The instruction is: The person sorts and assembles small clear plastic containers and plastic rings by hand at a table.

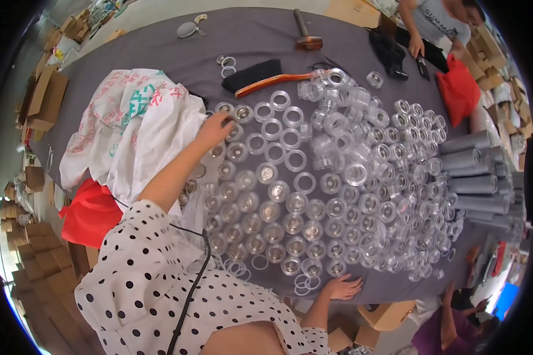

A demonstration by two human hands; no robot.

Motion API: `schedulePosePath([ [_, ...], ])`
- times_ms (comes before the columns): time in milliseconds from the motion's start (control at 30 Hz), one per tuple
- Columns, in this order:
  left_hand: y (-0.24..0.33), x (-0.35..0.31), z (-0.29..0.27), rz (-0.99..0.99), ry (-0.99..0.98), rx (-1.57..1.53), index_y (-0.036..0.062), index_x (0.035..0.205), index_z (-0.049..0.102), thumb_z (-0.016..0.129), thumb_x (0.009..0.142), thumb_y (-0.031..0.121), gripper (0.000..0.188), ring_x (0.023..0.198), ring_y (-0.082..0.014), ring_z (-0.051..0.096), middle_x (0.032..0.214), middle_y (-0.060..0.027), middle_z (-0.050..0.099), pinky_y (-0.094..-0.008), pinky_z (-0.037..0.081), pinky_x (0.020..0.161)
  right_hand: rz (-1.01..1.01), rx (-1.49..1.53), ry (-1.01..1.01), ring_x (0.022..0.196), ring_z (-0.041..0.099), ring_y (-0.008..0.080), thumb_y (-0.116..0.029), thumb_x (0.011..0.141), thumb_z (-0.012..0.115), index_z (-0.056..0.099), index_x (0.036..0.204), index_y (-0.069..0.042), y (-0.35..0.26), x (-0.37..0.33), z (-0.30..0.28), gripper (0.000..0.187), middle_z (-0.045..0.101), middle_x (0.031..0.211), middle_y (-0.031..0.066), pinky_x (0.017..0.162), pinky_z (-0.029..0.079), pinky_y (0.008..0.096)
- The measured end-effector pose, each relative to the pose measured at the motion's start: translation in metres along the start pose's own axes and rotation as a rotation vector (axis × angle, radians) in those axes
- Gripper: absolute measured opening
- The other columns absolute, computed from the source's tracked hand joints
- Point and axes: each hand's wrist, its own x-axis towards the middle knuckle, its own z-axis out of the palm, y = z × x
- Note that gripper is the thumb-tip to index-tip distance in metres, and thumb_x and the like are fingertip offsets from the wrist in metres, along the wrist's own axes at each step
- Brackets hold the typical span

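Note:
My left hand [214, 127] reaches out over the grey table [160, 50], its fingers bunched at the rim of a small clear round jar [236, 131] beside a white printed sack [136, 124]. Whether it grips the jar is hidden by the fingers. My right hand [340, 288] lies flat on the near table edge with fingers spread and holds nothing. Between my hands stand several rows of clear jars [278, 216] with grey discs inside. Loose clear rings [281, 136] lie farther out.
A heap of clear jars [397, 160] covers the right side, next to grey tubes [477, 180]. A brush [260, 77] and a hammer [305, 35] lie at the far side. Red bags [92, 213] [459, 89] flank the table. Other people [432, 23] [450, 319] work at the right.

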Motion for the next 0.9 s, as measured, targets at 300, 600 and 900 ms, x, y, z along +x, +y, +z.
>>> schedulePosePath([
  [300,-0.028,-0.119,-0.026,-0.254,-0.493,0.599,0.0015,0.098,0.056,0.068,0.062,0.028,0.047,0.089,-0.0353,0.056,0.097,-0.0221,0.056,-0.0391,0.046,0.076,-0.011,0.005,0.019,0.123,0.034,0.0247,-0.038,0.088,0.041,0.039,0.127,-0.012,-0.002,0.000,-0.004,0.047,0.039,0.130,0.0062,0.097,0.026,0.0434],
  [600,0.006,-0.017,-0.012,-0.289,-0.335,-0.084,0.0000,0.089,0.059,0.072,0.060,0.036,0.049,0.070,-0.0201,0.057,0.078,-0.0119,0.060,-0.0333,0.045,0.064,0.003,0.015,0.010,0.123,0.034,0.0248,-0.039,0.087,0.040,0.039,0.127,-0.013,0.001,0.000,-0.005,0.047,0.039,0.130,0.0066,0.098,0.026,0.0427],
  [900,0.014,0.064,0.062,-0.047,0.096,-0.204,0.0055,0.089,0.063,0.064,0.074,0.034,0.032,0.088,-0.0200,0.055,0.096,-0.0097,0.060,-0.0333,0.041,0.076,0.027,0.032,-0.048,0.124,0.032,0.0248,-0.037,0.087,0.040,0.038,0.128,-0.013,-0.010,0.001,-0.016,0.047,0.038,0.131,0.0076,0.099,0.024,0.0431],
])
